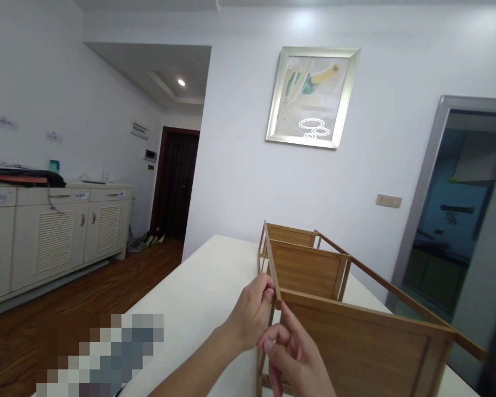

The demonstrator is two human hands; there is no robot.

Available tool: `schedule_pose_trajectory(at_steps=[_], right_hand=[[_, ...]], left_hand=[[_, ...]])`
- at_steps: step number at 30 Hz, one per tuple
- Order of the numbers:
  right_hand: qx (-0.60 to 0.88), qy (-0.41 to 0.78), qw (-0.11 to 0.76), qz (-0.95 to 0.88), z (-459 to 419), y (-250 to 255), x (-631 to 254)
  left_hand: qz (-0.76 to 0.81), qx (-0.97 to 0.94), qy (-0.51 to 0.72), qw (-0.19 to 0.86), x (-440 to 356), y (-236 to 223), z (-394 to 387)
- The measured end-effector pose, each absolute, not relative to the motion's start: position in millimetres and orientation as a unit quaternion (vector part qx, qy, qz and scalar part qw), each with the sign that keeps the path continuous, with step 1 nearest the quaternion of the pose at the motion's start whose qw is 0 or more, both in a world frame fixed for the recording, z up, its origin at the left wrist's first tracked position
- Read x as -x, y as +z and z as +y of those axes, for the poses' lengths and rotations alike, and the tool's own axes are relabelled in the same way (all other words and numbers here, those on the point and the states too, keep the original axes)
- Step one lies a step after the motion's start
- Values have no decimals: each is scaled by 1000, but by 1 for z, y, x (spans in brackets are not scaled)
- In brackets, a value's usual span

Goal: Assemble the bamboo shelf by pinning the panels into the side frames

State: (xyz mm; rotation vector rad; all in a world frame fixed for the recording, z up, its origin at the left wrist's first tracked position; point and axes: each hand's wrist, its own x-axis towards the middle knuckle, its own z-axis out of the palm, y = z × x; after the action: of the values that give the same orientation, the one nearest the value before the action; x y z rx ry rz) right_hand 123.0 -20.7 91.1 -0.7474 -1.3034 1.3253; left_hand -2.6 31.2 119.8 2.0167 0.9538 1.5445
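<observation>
A brown wooden shelf frame [310, 270] with panelled shelves and thin rails lies across the white tabletop [198, 298]. At its near left corner, my left hand [252, 309] is closed, its thumb and curled fingers pressed together against the end of the rail. Whatever sits inside that grip is hidden. Just below and to the right is my right hand [297, 358], its index finger stretched up to the underside of the same corner. The thumb and other fingers of this hand curl together, and I cannot make out anything between them.
A long white cabinet [62, 237] with items on top stands along the left wall. Beyond it is a dark door [176, 182]. A framed picture [314, 99] hangs on the wall ahead, and a grey-framed doorway [417, 209] opens at the right.
</observation>
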Motion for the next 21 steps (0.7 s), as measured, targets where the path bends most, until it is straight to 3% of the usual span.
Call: schedule_pose_trajectory(at_steps=[11,21], right_hand=[[316,555,541,-547,-19,89,-122],[307,565,517,-566,-14,87,-126]], left_hand=[[393,-701,551,226,-4,118,39],[399,-574,562,443,-12,121,48]])
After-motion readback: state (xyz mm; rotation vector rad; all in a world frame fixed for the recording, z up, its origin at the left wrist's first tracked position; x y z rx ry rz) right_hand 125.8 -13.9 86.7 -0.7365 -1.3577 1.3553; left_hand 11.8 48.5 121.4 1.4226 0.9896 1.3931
